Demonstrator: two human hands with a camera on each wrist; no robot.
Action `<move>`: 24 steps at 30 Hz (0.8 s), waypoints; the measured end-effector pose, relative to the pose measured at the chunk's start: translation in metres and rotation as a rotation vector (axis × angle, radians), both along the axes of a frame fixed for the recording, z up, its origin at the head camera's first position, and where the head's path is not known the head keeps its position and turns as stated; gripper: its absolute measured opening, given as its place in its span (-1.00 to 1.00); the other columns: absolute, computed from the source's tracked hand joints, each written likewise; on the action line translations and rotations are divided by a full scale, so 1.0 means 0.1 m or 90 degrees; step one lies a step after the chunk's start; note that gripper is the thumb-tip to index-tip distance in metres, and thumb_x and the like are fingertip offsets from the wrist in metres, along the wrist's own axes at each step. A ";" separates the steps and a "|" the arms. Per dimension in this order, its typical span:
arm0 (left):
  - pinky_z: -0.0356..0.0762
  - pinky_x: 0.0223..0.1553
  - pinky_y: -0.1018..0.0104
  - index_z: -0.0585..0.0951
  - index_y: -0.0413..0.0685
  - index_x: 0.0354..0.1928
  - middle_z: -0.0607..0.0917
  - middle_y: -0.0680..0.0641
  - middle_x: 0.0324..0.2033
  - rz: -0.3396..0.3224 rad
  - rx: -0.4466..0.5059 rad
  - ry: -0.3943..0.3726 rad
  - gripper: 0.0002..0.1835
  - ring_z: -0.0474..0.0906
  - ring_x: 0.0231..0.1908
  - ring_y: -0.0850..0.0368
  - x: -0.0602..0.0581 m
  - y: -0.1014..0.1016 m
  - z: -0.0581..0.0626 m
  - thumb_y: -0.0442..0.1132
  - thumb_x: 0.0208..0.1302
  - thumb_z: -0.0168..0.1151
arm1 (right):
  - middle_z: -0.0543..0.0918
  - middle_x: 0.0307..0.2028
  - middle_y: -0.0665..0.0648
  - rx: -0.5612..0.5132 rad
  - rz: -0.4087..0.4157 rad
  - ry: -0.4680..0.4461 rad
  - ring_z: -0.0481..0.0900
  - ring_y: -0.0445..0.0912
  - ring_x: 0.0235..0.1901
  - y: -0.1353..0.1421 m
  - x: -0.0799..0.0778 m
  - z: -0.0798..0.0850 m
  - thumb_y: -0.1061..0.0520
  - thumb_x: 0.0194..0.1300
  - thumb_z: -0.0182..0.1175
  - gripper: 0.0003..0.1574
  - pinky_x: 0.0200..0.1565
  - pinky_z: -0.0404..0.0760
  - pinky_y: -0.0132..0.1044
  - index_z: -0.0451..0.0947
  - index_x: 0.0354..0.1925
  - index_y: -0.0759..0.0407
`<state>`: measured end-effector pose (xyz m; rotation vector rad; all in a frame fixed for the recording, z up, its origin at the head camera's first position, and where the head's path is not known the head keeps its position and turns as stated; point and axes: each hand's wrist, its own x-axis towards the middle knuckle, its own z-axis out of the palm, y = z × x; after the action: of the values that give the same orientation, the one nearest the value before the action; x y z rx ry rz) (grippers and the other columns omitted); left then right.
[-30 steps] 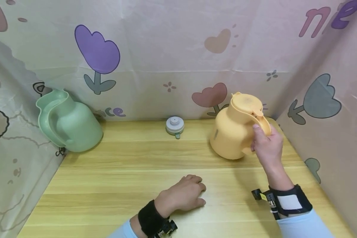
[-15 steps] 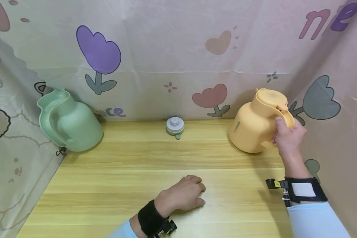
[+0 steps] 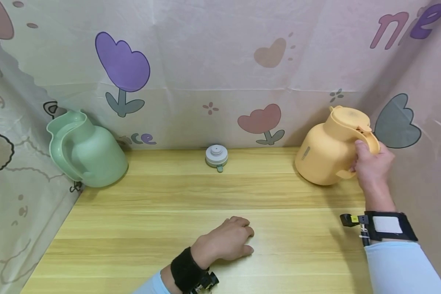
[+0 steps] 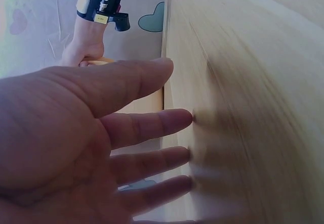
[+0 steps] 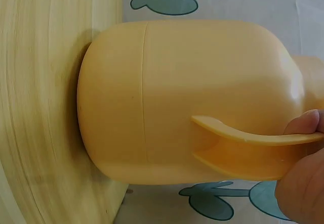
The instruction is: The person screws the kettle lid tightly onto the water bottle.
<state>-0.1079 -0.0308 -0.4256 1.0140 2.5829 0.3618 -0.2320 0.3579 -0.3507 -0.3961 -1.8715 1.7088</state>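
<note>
At the back right of the table, my right hand (image 3: 375, 167) grips the handle of a yellow thermos jug (image 3: 321, 153). The jug is upright with its lid on, and its base sits right at the tabletop in the right wrist view, where the curved handle (image 5: 243, 138) also shows. My left hand (image 3: 226, 240) rests near the front middle of the table, fingers spread and holding nothing. In the left wrist view its fingertips (image 4: 179, 118) touch the wood.
A green pitcher (image 3: 92, 153) stands at the back left, against the printed cloth. Between the two vessels, by the back edge, lies a grey round stopper (image 3: 216, 156) with a small tab. Printed cloth (image 3: 206, 61) walls the back and both sides of the wooden table (image 3: 150, 196).
My right hand has carried the yellow thermos jug rightward and slightly back, towards the right corner. The left hand, green pitcher and stopper have stayed where they were.
</note>
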 end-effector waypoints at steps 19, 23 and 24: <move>0.24 0.33 -0.02 0.55 0.12 0.16 0.40 -0.05 0.32 -0.029 -0.003 -0.016 -0.55 0.22 0.34 -0.01 -0.02 -0.06 0.01 0.09 0.27 0.22 | 0.31 -0.14 -0.08 0.380 -0.175 -0.109 0.36 -0.05 -0.15 0.03 0.11 0.02 -0.23 0.18 0.19 -0.36 -0.23 0.37 -0.28 0.37 0.08 0.11; 0.23 0.34 0.13 0.53 0.13 0.18 0.42 -0.02 0.31 -0.049 -0.007 -0.026 -0.51 0.23 0.34 0.04 -0.04 -0.11 0.04 0.12 0.27 0.22 | 0.20 0.00 -0.09 0.464 -0.202 0.008 0.23 0.02 0.11 -0.07 0.17 0.03 -0.11 0.20 0.21 -0.31 0.06 0.28 -0.06 0.37 0.18 0.23; 0.24 0.33 0.16 0.52 0.12 0.19 0.43 0.00 0.30 -0.051 -0.005 -0.036 -0.51 0.24 0.33 0.06 -0.05 -0.12 0.05 0.11 0.27 0.21 | 0.22 0.02 -0.05 0.484 -0.208 0.041 0.21 0.04 0.14 -0.10 0.19 0.04 -0.08 0.20 0.22 -0.34 0.11 0.25 -0.02 0.39 0.16 0.24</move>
<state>-0.1128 -0.0432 -0.4201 1.0842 2.4835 0.3540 -0.2129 0.3478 -0.3465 -0.3015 -2.0971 0.7110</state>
